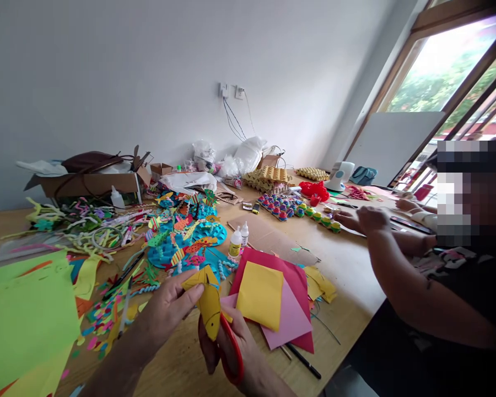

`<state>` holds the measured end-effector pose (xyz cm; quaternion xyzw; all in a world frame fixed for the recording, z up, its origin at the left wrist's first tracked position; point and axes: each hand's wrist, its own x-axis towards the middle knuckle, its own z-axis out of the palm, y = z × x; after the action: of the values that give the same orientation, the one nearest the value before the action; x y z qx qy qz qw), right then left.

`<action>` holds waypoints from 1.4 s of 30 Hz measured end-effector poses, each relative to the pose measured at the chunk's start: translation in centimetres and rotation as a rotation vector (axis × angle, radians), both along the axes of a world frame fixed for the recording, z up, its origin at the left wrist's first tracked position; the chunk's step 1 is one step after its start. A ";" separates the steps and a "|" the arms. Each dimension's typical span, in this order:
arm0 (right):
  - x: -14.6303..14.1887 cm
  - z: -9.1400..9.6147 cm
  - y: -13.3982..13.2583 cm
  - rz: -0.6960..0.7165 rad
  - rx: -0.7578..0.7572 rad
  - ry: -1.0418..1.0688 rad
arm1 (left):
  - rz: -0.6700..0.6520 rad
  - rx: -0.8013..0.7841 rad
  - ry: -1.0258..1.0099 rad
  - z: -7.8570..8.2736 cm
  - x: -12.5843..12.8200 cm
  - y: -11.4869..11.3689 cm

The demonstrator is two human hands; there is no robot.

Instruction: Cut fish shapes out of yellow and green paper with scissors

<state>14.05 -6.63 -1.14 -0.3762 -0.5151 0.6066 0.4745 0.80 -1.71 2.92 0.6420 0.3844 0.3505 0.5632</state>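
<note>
My left hand (pixel 167 309) pinches a yellow paper fish shape (pixel 209 303) by its upper edge, holding it above the wooden table (pixel 351 264). My right hand (pixel 231 344) is closed round red-handled scissors (pixel 233 353), whose blades meet the yellow paper from below. Just to the right lie stacked paper sheets: a yellow sheet (pixel 260 295) on pink (pixel 289 320) and red ones.
Blue discs with coloured paper fish (pixel 186 237), two glue bottles (pixel 238 238), pipe cleaners (pixel 86 220), green paper (pixel 25 309) and scraps cover the left. A cardboard box (pixel 86 179), egg trays (pixel 267 177) and bags stand behind. Another person's arms (pixel 397 264) work at the right.
</note>
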 end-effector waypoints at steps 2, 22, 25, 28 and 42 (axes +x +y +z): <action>0.1 -0.3 0.0 -0.001 -0.016 0.010 | 0.034 -0.005 0.022 -0.3 0.0 -0.1; 0.5 -1.5 -0.1 -0.009 0.016 0.071 | 0.101 -0.114 0.017 -0.2 0.6 -0.4; 0.5 -1.8 0.1 0.004 0.011 0.073 | 0.029 -0.109 -0.021 -0.4 0.3 -0.4; 0.7 -2.1 0.2 0.023 0.029 0.057 | 0.002 -0.096 -0.024 -0.7 0.1 -0.3; 0.7 -3.4 0.4 0.025 0.021 0.119 | -0.030 -0.084 0.028 -0.9 0.1 -0.3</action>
<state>14.75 -6.26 -4.52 -0.3280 -0.4968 0.6284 0.5008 0.90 -1.96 2.04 0.6284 0.3971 0.3165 0.5893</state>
